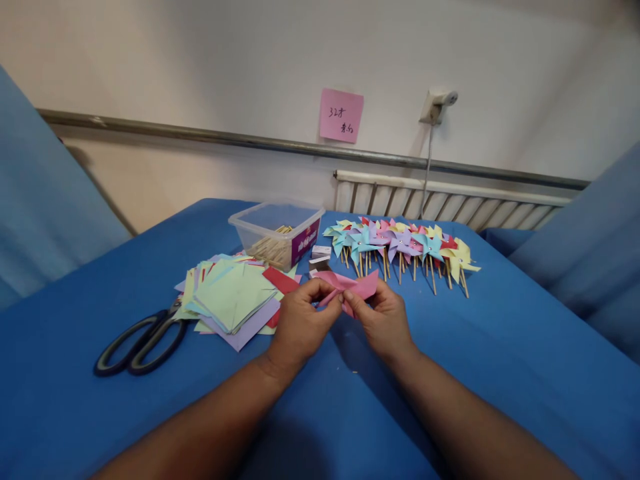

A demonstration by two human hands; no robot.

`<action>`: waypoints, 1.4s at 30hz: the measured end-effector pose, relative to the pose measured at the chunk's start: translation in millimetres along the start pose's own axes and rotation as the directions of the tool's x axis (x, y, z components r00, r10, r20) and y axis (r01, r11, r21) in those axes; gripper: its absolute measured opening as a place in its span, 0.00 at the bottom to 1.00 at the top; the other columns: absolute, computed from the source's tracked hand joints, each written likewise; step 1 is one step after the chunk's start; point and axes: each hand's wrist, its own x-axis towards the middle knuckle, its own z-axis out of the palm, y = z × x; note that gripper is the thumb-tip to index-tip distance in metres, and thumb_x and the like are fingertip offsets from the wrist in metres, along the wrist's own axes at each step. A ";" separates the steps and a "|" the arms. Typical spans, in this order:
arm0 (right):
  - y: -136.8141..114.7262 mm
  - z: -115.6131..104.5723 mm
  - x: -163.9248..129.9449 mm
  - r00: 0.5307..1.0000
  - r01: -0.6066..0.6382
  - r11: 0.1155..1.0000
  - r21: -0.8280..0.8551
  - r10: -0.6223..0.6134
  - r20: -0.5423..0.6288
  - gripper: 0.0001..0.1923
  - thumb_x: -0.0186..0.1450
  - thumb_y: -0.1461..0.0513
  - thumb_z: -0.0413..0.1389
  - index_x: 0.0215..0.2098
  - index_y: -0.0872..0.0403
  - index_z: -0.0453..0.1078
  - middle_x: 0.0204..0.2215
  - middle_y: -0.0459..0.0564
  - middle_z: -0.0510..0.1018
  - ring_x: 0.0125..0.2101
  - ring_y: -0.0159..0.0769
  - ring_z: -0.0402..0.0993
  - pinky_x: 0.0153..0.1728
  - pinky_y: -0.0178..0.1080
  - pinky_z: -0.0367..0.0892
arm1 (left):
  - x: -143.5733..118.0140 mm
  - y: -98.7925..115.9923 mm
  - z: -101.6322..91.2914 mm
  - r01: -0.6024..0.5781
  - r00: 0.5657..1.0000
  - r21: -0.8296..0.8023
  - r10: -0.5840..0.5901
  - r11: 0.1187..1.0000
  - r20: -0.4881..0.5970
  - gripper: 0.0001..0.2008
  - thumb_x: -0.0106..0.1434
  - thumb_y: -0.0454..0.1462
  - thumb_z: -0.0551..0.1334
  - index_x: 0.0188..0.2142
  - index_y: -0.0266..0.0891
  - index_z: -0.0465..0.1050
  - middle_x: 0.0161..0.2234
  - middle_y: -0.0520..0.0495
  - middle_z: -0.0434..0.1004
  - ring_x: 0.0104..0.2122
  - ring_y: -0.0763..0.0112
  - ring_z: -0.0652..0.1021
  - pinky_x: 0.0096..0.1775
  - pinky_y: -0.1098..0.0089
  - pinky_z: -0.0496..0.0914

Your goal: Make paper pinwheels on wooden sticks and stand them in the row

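A pink paper pinwheel (367,285), its corners folded toward the centre, is held above the blue cloth between both hands. My left hand (303,319) is closed on its left side, thumb and fingers pinching near the middle. From the right, my right hand (384,317) pinches the same paper, its thumb tip close to the left thumb. Whether a pin sits at the centre is hidden by the fingers. Just behind the paper are small boxes (321,252), partly covered. To the left lies a stack of coloured paper squares (235,297), pale green on top.
Black-handled scissors (145,343) lie left of the paper stack. A clear plastic tub (275,233) of wooden sticks (274,248) stands behind it. Several finished pinwheels (400,243) on sticks are grouped at the back right. Blue cloth (500,373) covers the table; a radiator (450,200) stands beyond.
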 end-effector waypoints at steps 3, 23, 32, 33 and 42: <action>-0.9 0.0 -0.2 1.000 0.009 1.000 -0.025 -0.009 -0.010 0.08 0.56 0.59 0.62 0.31 0.56 0.73 0.25 0.45 0.76 0.26 0.31 0.68 0.30 0.35 0.65 | -0.3 1.3 0.0 0.005 1.000 -0.025 -0.005 1.000 0.009 0.07 0.54 0.37 0.64 0.23 0.38 0.69 0.21 0.54 0.71 0.23 0.76 0.69 0.27 0.74 0.63; 5.2 -1.2 -0.9 0.985 0.162 0.981 -0.112 -0.154 0.071 0.05 0.61 0.60 0.58 0.29 0.54 0.70 0.24 0.43 0.70 0.25 0.29 0.65 0.27 0.33 0.63 | 11.7 -12.2 2.8 0.354 0.935 -0.469 -0.320 0.809 0.155 0.14 0.47 0.41 0.71 0.30 0.35 0.73 0.25 0.50 0.77 0.25 0.73 0.74 0.30 0.73 0.67; -0.7 -6.2 -3.9 0.810 0.585 0.740 -0.333 -0.511 0.287 0.16 0.64 0.69 0.52 0.46 0.49 0.72 0.37 0.51 0.74 0.38 0.36 0.73 0.40 0.40 0.70 | 11.4 -22.2 3.9 0.374 0.921 -0.554 -0.366 0.744 0.130 0.22 0.44 0.37 0.72 0.39 0.37 0.69 0.31 0.49 0.80 0.29 0.70 0.78 0.37 0.68 0.69; -0.2 -6.5 -4.0 0.801 0.597 0.726 -0.340 -0.520 0.297 0.16 0.64 0.69 0.52 0.47 0.49 0.72 0.38 0.52 0.74 0.38 0.36 0.73 0.40 0.40 0.70 | 11.6 -22.4 4.0 0.363 0.925 -0.548 -0.364 0.754 0.111 0.23 0.44 0.36 0.72 0.39 0.37 0.69 0.33 0.48 0.80 0.30 0.69 0.78 0.37 0.68 0.69; -0.8 -7.2 -4.6 0.766 0.642 0.671 -0.371 -0.545 0.341 0.18 0.64 0.70 0.51 0.50 0.49 0.70 0.40 0.53 0.73 0.41 0.36 0.72 0.41 0.40 0.70 | 10.4 -10.8 -0.5 0.243 0.968 -0.412 -0.244 0.878 0.052 0.13 0.44 0.36 0.70 0.32 0.37 0.74 0.32 0.49 0.79 0.31 0.69 0.76 0.35 0.70 0.69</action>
